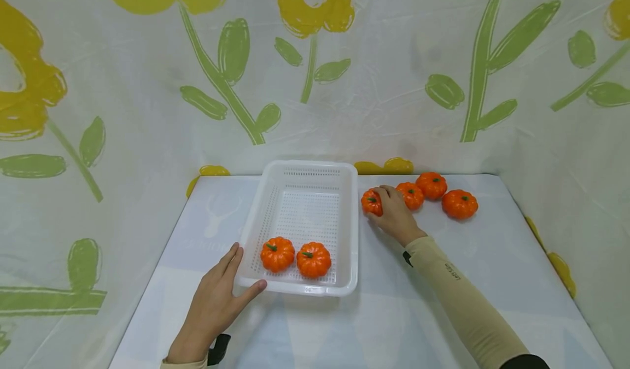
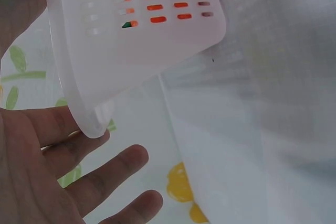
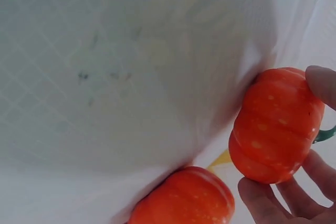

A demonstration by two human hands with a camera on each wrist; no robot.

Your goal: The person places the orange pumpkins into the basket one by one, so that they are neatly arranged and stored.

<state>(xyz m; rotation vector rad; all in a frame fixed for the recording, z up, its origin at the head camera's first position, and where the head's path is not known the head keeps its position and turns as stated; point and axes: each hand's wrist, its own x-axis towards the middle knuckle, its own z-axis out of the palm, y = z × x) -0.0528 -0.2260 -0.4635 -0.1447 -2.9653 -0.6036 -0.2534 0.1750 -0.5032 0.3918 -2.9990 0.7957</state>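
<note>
A white perforated plastic basket (image 1: 346, 221) stands on the table, with two small orange pumpkins, a left one (image 1: 278, 255) and a right one (image 1: 313, 260), in its near end. My left hand (image 1: 216, 292) touches the basket's near left corner, fingers spread and mostly straight along the rim (image 2: 68, 77). Just right of the basket, my right hand (image 1: 395, 214) grips a pumpkin (image 3: 278, 127) between thumb and fingers. In the right wrist view another pumpkin (image 3: 184, 198) sits close by on the table.
Right of the right hand lie three more pumpkins, one beside the hand (image 1: 410, 195), one behind (image 1: 431, 185) and one farthest right (image 1: 460, 204). A flower-patterned cloth wall (image 1: 374, 101) rises behind the white table (image 1: 305, 331).
</note>
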